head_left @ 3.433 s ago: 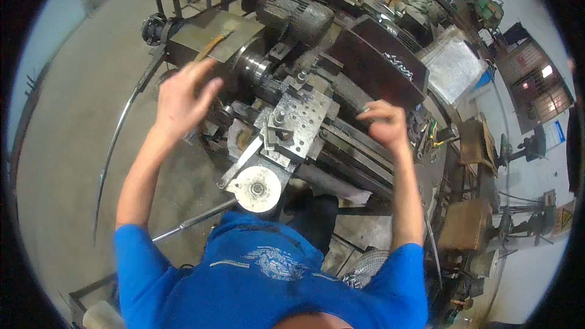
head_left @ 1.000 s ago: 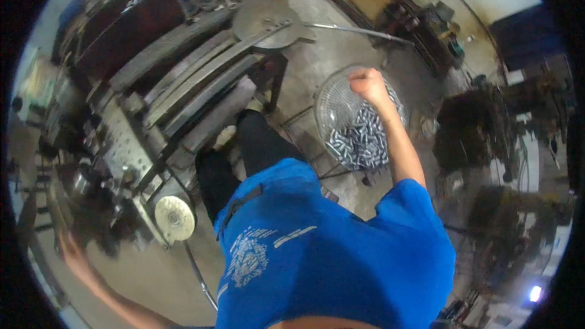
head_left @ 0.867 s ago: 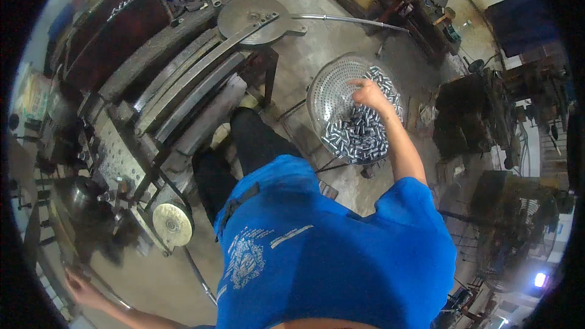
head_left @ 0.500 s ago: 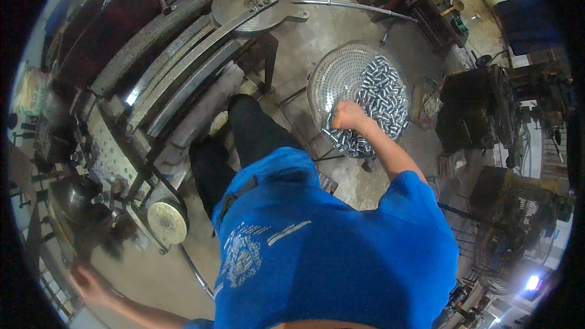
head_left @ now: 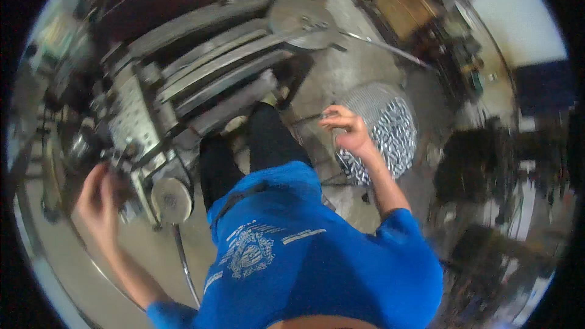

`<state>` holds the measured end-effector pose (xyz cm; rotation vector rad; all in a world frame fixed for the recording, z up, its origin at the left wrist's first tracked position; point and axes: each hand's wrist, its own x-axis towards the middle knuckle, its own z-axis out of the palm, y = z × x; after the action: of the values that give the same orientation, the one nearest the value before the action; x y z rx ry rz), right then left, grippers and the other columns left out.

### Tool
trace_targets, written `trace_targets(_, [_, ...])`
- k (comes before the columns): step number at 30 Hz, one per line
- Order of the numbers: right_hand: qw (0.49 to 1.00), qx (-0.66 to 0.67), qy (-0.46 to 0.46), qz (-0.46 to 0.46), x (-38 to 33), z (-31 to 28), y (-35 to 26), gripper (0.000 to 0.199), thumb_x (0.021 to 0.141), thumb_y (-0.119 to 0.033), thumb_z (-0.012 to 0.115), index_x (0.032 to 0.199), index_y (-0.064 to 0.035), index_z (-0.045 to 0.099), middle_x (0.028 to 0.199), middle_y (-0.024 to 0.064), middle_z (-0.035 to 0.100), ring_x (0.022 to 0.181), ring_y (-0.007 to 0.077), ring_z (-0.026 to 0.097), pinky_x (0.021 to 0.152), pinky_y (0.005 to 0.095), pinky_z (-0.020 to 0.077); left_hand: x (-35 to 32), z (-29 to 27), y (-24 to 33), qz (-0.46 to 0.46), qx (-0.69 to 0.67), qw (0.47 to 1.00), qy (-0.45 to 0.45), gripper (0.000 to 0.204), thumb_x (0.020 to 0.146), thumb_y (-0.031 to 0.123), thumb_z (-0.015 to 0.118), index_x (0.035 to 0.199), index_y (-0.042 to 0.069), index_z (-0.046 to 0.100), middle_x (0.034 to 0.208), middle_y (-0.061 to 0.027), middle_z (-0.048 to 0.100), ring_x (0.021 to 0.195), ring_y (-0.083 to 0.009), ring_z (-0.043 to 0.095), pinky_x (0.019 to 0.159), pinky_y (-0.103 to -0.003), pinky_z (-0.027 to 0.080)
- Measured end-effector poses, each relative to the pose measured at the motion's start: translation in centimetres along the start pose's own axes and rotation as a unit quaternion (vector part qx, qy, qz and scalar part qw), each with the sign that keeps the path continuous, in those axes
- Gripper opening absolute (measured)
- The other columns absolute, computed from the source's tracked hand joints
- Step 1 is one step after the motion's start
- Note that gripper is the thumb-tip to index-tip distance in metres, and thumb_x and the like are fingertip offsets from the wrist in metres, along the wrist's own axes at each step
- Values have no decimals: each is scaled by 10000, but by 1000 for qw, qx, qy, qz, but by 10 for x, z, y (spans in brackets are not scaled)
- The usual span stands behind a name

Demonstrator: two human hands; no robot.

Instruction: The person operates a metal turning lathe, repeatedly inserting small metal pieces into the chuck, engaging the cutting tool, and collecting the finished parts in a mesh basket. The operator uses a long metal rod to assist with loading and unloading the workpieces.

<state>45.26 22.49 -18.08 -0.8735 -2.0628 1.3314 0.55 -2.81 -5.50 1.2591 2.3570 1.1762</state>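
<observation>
My right hand (head_left: 350, 132) is raised over the near left edge of a round perforated metal pan (head_left: 364, 99). Its fingers stretch leftward and stand apart; no piece shows between them, though blur softens the detail. Many short shiny metal cylinders (head_left: 395, 137) lie heaped in the right and near part of the pan. On the far left, my left hand (head_left: 100, 201) is held up beside the machine's lower end, its fingers apart and blurred. Close to it are a perforated metal plate (head_left: 135, 113) and a pale round disc (head_left: 172, 200) on the machine.
Long parallel metal bars (head_left: 213, 67) of the machine run from left to upper middle, ending near a large flat disc (head_left: 298, 18). A thin metal rod (head_left: 390, 49) reaches right from there. Dark machinery (head_left: 469, 164) stands on the right. A brown board (head_left: 405, 5) lies at the back.
My right hand has lifted out of the cylinders, and its fist has opened. My left hand has come up from the lower left toward the machine. The whole view has shifted and blurred.
</observation>
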Motion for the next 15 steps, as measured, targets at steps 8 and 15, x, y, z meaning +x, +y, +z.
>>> trace_targets(8, [916,30,-179,-357,102,124,-140,494,531,-195,579,974,12,646,1102,218,554,981,354,553,866,390,438,5,93,73,94,-122,966,-209,232,843,220,600,864,-7,643,666,-102,620,621,-138,586,580,-296,461])
trace_targets(15, [873,-79,-212,-431,127,164,-183,367,596,-228,605,891,-16,658,992,171,588,862,339,574,754,385,464,-1,74,38,13,-298,936,-187,310,864,270,582,773,-18,650,587,-48,594,540,-97,571,508,-252,451])
